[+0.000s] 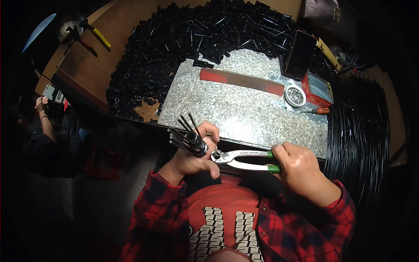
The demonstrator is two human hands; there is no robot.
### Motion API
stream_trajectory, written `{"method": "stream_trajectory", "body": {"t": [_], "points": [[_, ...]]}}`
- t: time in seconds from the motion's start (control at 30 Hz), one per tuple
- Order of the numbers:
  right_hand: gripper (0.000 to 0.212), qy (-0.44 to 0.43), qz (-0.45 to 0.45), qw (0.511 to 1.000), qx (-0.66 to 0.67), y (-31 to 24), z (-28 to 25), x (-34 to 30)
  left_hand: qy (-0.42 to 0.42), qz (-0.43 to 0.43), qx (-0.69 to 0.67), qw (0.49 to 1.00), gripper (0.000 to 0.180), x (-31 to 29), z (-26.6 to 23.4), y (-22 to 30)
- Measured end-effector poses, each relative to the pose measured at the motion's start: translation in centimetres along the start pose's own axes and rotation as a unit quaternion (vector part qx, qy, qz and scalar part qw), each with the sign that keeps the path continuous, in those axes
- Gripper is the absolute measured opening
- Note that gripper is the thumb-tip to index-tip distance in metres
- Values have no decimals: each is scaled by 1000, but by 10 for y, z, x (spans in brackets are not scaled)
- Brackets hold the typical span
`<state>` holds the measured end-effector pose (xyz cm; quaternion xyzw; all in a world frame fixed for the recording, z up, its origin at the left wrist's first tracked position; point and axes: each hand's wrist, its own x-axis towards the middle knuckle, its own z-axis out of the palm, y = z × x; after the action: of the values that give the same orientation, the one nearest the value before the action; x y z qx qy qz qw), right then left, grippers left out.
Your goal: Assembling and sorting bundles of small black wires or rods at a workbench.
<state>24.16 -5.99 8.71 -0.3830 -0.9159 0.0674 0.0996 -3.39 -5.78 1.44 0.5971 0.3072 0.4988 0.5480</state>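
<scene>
My left hand (192,161) grips a black hub (193,139) with several thin black rods (178,133) that fan out up and to the left. My right hand (301,166) is closed round the green handles of silver end-cutting pincers (246,158), held level. Their jaws are at the lower end of the hub, where a thin wire shows, just beside my left thumb. Whether the jaws bite on the wire I cannot tell. Both hands are in front of my body, by the near edge of a speckled stone slab (209,105).
Small black parts (170,43) heap behind the slab. On it lie a red-brown strip (240,82), a white bowl (295,96), a red box (315,91) and an orange-handled screwdriver (321,111). A phone (300,54) stands behind. Long black rods (355,135) hang at right. Another person's hand (41,104) is far left.
</scene>
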Motion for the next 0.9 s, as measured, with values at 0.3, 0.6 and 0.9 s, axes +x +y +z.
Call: {"method": "stream_trajectory", "body": {"t": [0.3, 0.6, 0.9], "points": [[26, 16, -18, 995, -97, -5, -15, 2, -41, -73, -39, 996, 76, 1, 7, -3], [22, -21, -21, 999, -41, 0, 2, 3, -19, -81, -62, 995, 65, -3, 6, -11], [25, 10, -49, 997, 64, 6, 5, 4, 57, -59, -174, 981, 82, -7, 12, 4]]}}
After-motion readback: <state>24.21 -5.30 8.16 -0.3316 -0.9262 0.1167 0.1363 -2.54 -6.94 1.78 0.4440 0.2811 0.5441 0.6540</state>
